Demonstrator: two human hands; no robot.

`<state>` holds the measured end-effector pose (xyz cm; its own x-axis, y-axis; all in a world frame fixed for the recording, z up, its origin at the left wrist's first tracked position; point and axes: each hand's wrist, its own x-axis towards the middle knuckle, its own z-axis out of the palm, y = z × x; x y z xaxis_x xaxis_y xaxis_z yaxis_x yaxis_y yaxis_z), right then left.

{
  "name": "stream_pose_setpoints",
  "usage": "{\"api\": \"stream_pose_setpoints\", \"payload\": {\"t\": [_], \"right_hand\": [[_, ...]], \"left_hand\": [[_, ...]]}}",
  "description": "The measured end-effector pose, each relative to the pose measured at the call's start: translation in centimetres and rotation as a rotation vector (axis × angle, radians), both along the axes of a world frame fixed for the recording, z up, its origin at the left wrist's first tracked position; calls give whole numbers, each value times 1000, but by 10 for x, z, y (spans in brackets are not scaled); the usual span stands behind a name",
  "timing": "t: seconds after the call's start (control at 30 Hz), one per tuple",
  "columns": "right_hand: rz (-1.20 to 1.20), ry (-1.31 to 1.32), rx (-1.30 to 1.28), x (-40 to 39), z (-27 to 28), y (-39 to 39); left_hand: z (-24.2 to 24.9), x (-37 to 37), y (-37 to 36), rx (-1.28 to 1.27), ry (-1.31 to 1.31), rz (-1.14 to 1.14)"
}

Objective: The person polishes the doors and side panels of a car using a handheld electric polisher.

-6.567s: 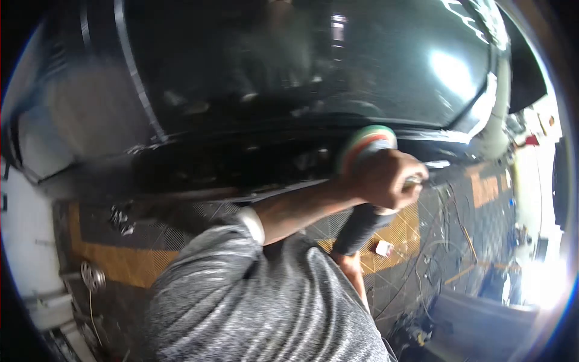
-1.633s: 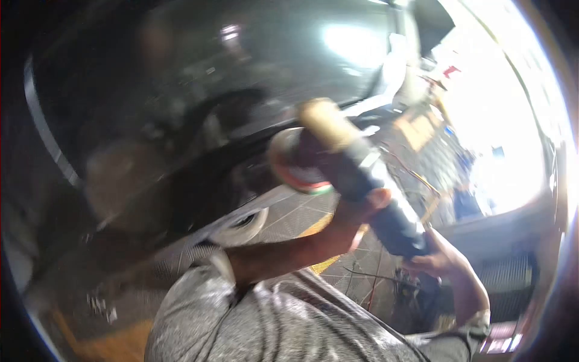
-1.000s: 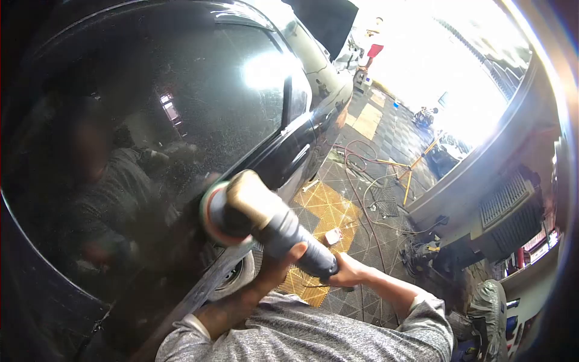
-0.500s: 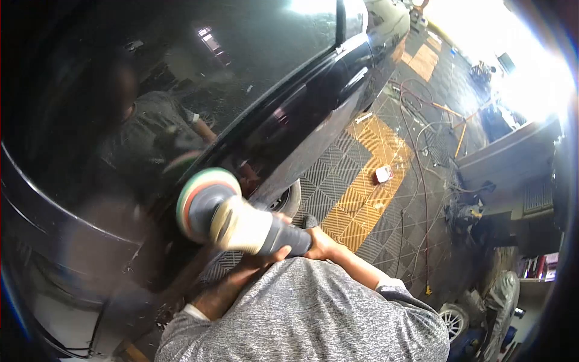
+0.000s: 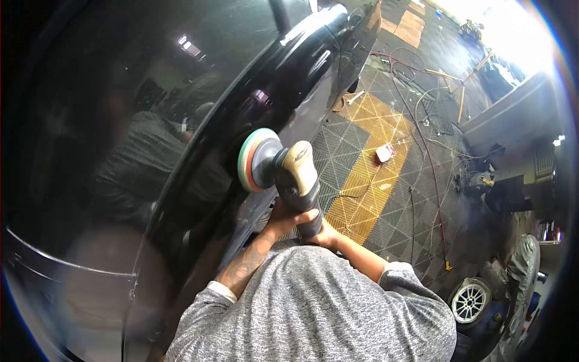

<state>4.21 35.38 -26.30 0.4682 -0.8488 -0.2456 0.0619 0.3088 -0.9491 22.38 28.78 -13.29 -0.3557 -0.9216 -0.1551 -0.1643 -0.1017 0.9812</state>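
I hold a handheld polisher (image 5: 294,181) with both hands. Its round pad (image 5: 251,160), green, white and orange in layers, presses against the side of a glossy black car (image 5: 181,102). My left hand (image 5: 288,218) wraps the grey body just below the tan head. My right hand (image 5: 327,235) grips the lower end of the handle, partly hidden behind the tool. The car's paint reflects a figure in a grey shirt.
The floor is black and yellow grid tiles (image 5: 368,181) with cables and hoses (image 5: 422,120) strewn across it. A small red-and-white object (image 5: 383,154) lies on the yellow strip. A loose alloy wheel (image 5: 470,300) sits at the lower right. Bright light glares at the upper right.
The view has swung again. The polisher has moved up and right along the car's side, its pad now turned flat against the panel. Both hands keep their hold.
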Motion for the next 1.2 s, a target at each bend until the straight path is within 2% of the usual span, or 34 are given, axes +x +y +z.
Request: {"api": "stream_pose_setpoints", "payload": {"t": [0.1,0.17,0.23,0.33,0.43,0.5,0.57,0.63,0.7,0.77,0.83,0.9,1.1,1.17,1.2], "right_hand": [[-14,-91,83,-16,-7,-13],[-14,-124,127,-23,-10,-23],[34,-107,63,-27,-18,-32],[57,-173,57,-30,-27,-42],[98,-212,87,-34,-35,-50],[169,-204,86,-36,-38,-55],[98,-217,35,-34,-37,-55],[20,-233,-13,-31,-45,-56],[109,-283,-3,-29,-50,-61],[99,-266,5,-35,-49,-61],[136,-68,-18,-42,-53,-58],[130,-75,-2,-46,-59,-56],[80,-49,86,-57,-59,-49],[37,-57,105,-58,-55,-49],[54,-14,129,-59,-59,-49]], "left_hand": [[-5,-21,-25,81,-19,-37],[-12,-32,-35,46,5,-3],[-9,-39,-45,169,-16,-70],[-11,-46,-46,44,-45,-29],[-16,-47,-54,151,-134,-68],[-20,-49,-53,148,-51,-44],[-17,-49,-49,2,-68,-16],[-15,-48,-51,18,-116,-23],[-14,-48,-53,151,-104,-37],[-13,-48,-54,97,-102,-52],[-18,-49,-54,47,-104,-70],[-31,-51,-52,38,2,-30],[-55,-58,-64,117,-71,-101],[-57,-58,-71,184,-122,-188],[-58,-60,-72,202,-64,-153]]}}
